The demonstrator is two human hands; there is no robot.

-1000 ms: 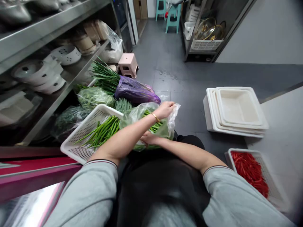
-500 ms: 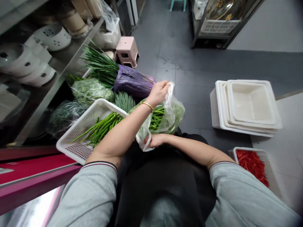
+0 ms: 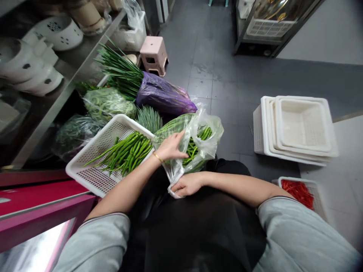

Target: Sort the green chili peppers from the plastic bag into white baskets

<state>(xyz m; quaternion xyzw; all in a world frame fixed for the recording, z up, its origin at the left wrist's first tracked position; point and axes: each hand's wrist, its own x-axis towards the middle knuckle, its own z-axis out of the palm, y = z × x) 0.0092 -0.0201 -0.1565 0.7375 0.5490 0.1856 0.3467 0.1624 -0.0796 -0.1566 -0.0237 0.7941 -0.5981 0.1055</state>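
The right hand (image 3: 188, 184) is closed tight on the near edge of a clear plastic bag (image 3: 204, 146), close to the person's black apron (image 3: 204, 230). The left hand (image 3: 171, 146) is over the left side of the bag, with its thumb and fingers spread apart. I can't quite tell if its fingertips touch the plastic. The bag's mouth is open, and long green pods (image 3: 192, 150) show inside. Just left of the bag is a white basket (image 3: 92, 141) full of little holes, and a pile of loose green pods (image 3: 124, 153) lies in it. Past the bag, a purple bag (image 3: 164, 94) lies on its side with long green leaves (image 3: 121, 68) poking out. A pink stool (image 3: 153, 49) stands behind that. Well off to the right is a stack of white tubs (image 3: 303, 124). Nearer, on the same side, red peppers (image 3: 297, 192) fill part of another basket (image 3: 320, 200).
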